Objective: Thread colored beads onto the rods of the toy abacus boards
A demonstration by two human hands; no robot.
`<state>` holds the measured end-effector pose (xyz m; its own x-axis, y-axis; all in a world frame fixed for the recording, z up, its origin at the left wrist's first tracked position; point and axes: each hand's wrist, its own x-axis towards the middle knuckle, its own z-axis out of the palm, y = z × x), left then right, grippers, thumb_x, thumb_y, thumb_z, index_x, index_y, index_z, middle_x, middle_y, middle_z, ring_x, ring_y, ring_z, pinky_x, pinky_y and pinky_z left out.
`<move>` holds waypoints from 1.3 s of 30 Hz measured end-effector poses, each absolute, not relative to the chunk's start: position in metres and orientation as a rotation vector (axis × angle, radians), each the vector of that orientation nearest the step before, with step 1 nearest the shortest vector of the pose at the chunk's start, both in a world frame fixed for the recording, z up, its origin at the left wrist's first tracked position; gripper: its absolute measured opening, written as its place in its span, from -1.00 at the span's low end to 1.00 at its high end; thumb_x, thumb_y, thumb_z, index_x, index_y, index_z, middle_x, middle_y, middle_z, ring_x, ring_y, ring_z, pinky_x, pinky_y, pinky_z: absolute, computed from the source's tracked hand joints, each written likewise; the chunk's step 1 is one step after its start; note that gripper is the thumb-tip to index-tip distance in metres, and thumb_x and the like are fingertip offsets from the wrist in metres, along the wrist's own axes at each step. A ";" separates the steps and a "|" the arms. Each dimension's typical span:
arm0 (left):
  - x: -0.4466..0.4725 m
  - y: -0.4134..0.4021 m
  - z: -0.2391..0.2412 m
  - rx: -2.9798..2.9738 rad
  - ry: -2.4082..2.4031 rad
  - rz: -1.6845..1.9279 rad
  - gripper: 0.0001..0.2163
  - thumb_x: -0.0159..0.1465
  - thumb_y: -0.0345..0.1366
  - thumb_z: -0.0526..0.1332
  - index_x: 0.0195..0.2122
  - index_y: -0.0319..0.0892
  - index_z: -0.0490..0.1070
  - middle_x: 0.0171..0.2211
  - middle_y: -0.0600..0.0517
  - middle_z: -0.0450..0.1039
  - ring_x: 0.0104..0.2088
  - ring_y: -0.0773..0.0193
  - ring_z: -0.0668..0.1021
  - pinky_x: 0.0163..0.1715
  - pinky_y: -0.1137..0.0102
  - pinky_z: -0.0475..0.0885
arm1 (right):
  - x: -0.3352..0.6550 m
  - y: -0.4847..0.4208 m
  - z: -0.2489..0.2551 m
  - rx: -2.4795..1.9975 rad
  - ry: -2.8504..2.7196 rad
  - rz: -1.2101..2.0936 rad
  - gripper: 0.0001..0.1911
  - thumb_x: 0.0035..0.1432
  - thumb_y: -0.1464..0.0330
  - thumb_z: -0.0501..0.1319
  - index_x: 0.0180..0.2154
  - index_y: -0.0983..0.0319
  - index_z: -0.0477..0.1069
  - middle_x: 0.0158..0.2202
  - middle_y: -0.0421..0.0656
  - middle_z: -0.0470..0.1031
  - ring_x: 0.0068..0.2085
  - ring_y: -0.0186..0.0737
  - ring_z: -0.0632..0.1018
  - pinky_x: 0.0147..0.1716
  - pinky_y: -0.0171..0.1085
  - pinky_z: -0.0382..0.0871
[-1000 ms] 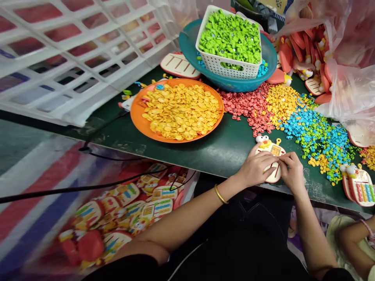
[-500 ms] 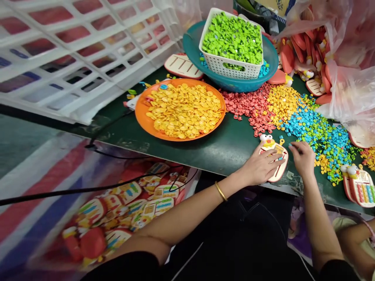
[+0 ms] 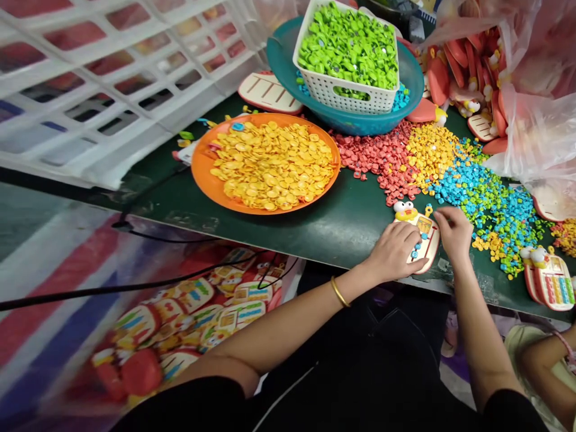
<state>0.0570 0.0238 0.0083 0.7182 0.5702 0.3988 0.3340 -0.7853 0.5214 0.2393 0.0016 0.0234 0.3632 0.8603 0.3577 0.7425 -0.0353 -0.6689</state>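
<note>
A cream and red toy board with bulging white eyes and a yellow beak lies near the table's front edge. My left hand rests over its left side, fingers bent and thumb along the lower edge, holding it. Several small blue pieces show in a slot beside those fingers. At the board's upper right, by a small yellow loop, my right hand is closed in a pinch. Whatever lies between its fingertips is too small to make out. Loose blue and green pieces are heaped just beyond it.
An orange plate holds yellow pieces. Behind it, a white basket of green pieces stands in a teal basin. Red pieces lie alongside. Filled toy boards sit right, near another person's arm. A white crate stands left.
My left fingers have drawn back and bent, uncovering blue pieces on the board. My right hand has moved slightly left to the board's edge; the blue bit at its fingertips no longer shows clearly.
</note>
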 end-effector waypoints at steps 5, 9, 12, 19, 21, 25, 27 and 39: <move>0.057 0.024 0.014 2.586 0.590 0.659 -0.59 0.35 -0.13 0.16 0.20 -0.05 0.34 0.20 -0.06 0.38 0.17 0.00 0.36 0.15 0.06 0.22 | 0.256 0.059 0.029 -2.008 -1.418 0.481 -0.82 0.03 0.24 0.32 -0.48 0.21 0.58 -0.49 -0.14 0.58 -0.44 -0.18 0.52 -0.33 -0.19 0.39; 0.056 0.025 0.012 2.508 0.586 0.727 -0.66 0.31 -0.13 0.20 0.07 -0.11 0.45 0.06 -0.05 0.50 0.07 0.06 0.45 0.13 0.13 0.26 | 0.262 0.030 0.029 -1.866 -1.128 0.552 -0.76 -0.01 0.19 0.33 -0.39 0.24 0.58 -0.45 -0.16 0.58 -0.45 -0.24 0.48 -0.42 -0.26 0.36; 0.056 0.025 0.009 2.465 0.619 0.770 -0.67 0.29 -0.10 0.22 0.00 -0.14 0.47 -0.02 -0.06 0.52 0.02 0.06 0.48 0.11 0.15 0.29 | 0.258 -0.006 0.025 -1.789 -0.990 0.641 -0.71 -0.01 0.17 0.34 -0.34 0.26 0.58 -0.42 -0.15 0.57 -0.46 -0.27 0.45 -0.45 -0.27 0.36; 0.055 0.027 0.010 2.459 0.647 0.790 -0.67 0.28 -0.11 0.24 0.01 -0.14 0.46 -0.01 -0.08 0.50 0.04 0.02 0.46 0.09 0.12 0.31 | 0.232 -0.036 0.020 -1.831 -1.356 0.299 -0.81 0.20 0.29 0.21 -0.29 0.17 0.60 -0.28 -0.11 0.48 -0.24 -0.20 0.52 -0.22 -0.21 0.45; 0.057 0.029 0.010 2.474 0.646 0.807 -0.68 0.29 -0.11 0.22 -0.01 -0.14 0.46 -0.03 -0.09 0.50 0.02 0.01 0.46 0.08 0.11 0.31 | 0.223 -0.041 0.019 -1.791 -1.457 0.272 -0.78 0.25 0.34 0.15 -0.24 0.15 0.60 -0.25 -0.10 0.49 -0.18 -0.20 0.53 -0.15 -0.21 0.46; 0.063 0.029 0.010 2.498 0.641 0.827 -0.71 0.31 -0.08 0.18 -0.11 -0.18 0.46 -0.11 -0.11 0.52 -0.04 0.02 0.48 0.02 0.12 0.33 | 0.220 -0.049 0.015 -1.739 -1.512 0.249 -0.71 0.32 0.35 0.07 -0.18 0.14 0.59 -0.18 -0.08 0.55 -0.11 -0.21 0.55 -0.07 -0.23 0.46; 0.067 0.026 0.011 2.502 0.681 0.821 -0.70 0.31 -0.05 0.18 -0.15 -0.18 0.46 -0.10 -0.12 0.52 -0.05 0.02 0.49 0.00 0.13 0.33 | 0.234 -0.052 0.014 -1.813 -1.378 0.144 -0.74 0.31 0.29 0.12 -0.20 0.16 0.59 -0.21 -0.08 0.57 -0.17 -0.19 0.56 -0.13 -0.22 0.47; 0.074 0.013 0.020 2.557 0.768 0.708 -0.67 0.34 -0.15 0.15 0.06 -0.17 0.43 0.06 -0.10 0.48 0.07 0.03 0.45 0.07 0.13 0.27 | 0.249 -0.030 0.019 -1.831 -1.157 0.360 -0.77 0.18 0.24 0.21 -0.28 0.20 0.60 -0.29 -0.11 0.55 -0.25 -0.19 0.53 -0.22 -0.22 0.44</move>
<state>0.0737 0.0127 0.0196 0.7241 0.5912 0.3550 0.4012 -0.7799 0.4805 0.2494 -0.0297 0.0188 0.5171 0.8295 0.2110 0.5637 -0.1446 -0.8132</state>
